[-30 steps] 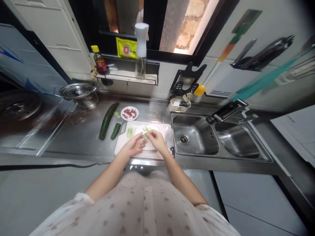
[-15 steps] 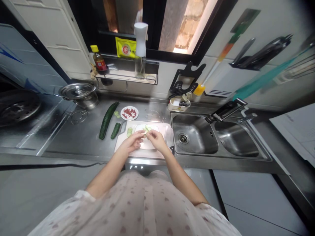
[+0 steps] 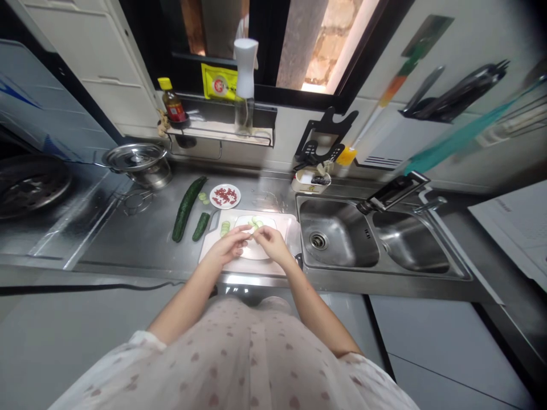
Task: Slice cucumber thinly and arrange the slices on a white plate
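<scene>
Over a white plate (image 3: 261, 253), my left hand (image 3: 231, 245) is half turned up, its fingers loosely spread. My right hand (image 3: 270, 244) is closed in a pinch close to the left fingertips, on what looks like a thin cucumber slice, mostly hidden by the fingers. Pale green cucumber slices (image 3: 256, 221) lie on the plate's far side. The plate rests on a light chopping board (image 3: 209, 248). A small stack of cucumber slices (image 3: 225, 227) sits on the board, left of the plate.
Left of the board are a long cucumber (image 3: 186, 210), a short cucumber piece (image 3: 200, 226) and a saucer (image 3: 236, 196) of chopped red bits. A steel pot (image 3: 149, 171) stands farther back. On the right is a double sink (image 3: 342, 233) with a black tap (image 3: 384, 196).
My hands stay over the plate, with only small finger movements. The pale slice between the fingertips shows less than before. Nothing else has visibly moved.
</scene>
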Motion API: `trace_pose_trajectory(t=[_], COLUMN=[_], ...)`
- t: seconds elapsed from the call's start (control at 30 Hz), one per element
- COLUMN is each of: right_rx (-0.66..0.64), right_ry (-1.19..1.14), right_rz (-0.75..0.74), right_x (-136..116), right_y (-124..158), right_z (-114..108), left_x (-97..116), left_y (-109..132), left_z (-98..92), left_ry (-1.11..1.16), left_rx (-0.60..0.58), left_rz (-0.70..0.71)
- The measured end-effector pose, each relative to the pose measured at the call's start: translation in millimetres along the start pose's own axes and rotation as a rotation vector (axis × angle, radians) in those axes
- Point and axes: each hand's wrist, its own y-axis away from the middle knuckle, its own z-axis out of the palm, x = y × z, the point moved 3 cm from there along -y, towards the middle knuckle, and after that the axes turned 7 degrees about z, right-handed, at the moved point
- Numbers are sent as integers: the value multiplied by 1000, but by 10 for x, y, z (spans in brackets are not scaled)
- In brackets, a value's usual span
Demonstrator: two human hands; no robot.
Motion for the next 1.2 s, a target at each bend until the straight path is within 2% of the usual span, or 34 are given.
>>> trace_pose_trajectory(t=[0.17, 0.37, 0.53, 0.67, 0.93, 1.07, 1.2], right_rx=[7, 30, 36, 32, -58, -83, -64], right_ry=[10, 26, 33, 50, 95, 217, 434], right_rz=[13, 50, 72, 88, 76, 84, 108], right_x=[27, 92, 152, 189, 289, 419, 576], right_y=[-5, -24, -45, -67, -219, -360, -495], right_z=[1, -6, -12, -36, -221, -354, -478], left_x=[26, 65, 71, 33, -101, -190, -300], left_y=[0, -2, 26, -4, -302, -507, -695], left_z=[7, 38, 96, 87, 9, -2, -32], left_ry=[-109, -320, -343, -355, -420, -496, -640], left_rx=[52, 165, 171, 168, 180, 165, 164], left_rz=[86, 274, 436, 486, 519, 571, 532])
